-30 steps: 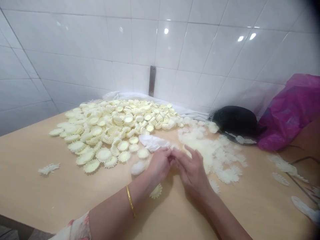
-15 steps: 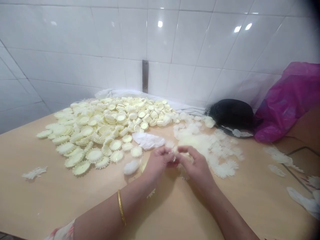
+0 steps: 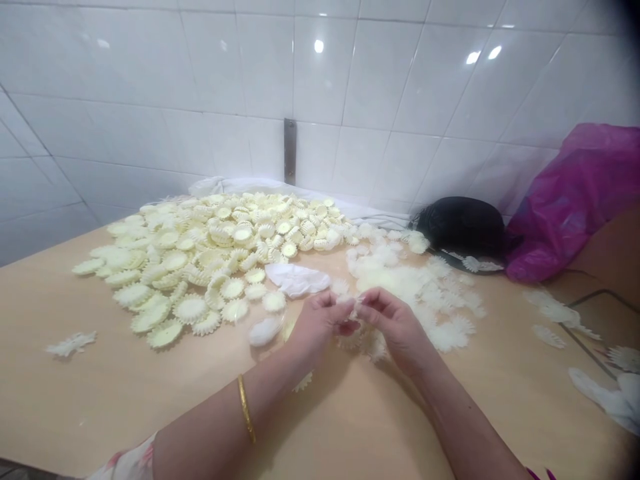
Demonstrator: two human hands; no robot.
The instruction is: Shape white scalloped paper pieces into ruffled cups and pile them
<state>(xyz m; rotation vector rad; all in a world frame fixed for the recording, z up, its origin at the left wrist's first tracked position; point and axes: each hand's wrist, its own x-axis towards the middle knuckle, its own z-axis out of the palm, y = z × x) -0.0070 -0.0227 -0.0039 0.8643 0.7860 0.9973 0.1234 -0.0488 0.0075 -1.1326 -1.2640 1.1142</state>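
Note:
My left hand point(image 3: 320, 323) and my right hand point(image 3: 393, 320) meet over the middle of the wooden table point(image 3: 100, 393). Together their fingertips pinch a small white frilled piece point(image 3: 354, 308) just above the table. Left of my hands lies a large heap of pale yellow fluted cups point(image 3: 220, 247). A looser pile of flat white frilled pieces point(image 3: 420, 287) spreads to the right, touching my right hand's far side. A gold bangle sits on my left wrist.
A crumpled white wrapper point(image 3: 296, 279) lies just beyond my hands. A black bag point(image 3: 463, 227) and a magenta plastic bag point(image 3: 575, 207) rest against the tiled wall at right. Stray frilled pieces point(image 3: 70, 343) lie at the far left and right edge.
My right hand went from lying flat on the table to curling into a pinch, and both hands lifted the small white piece slightly. The view shifted a little to the right.

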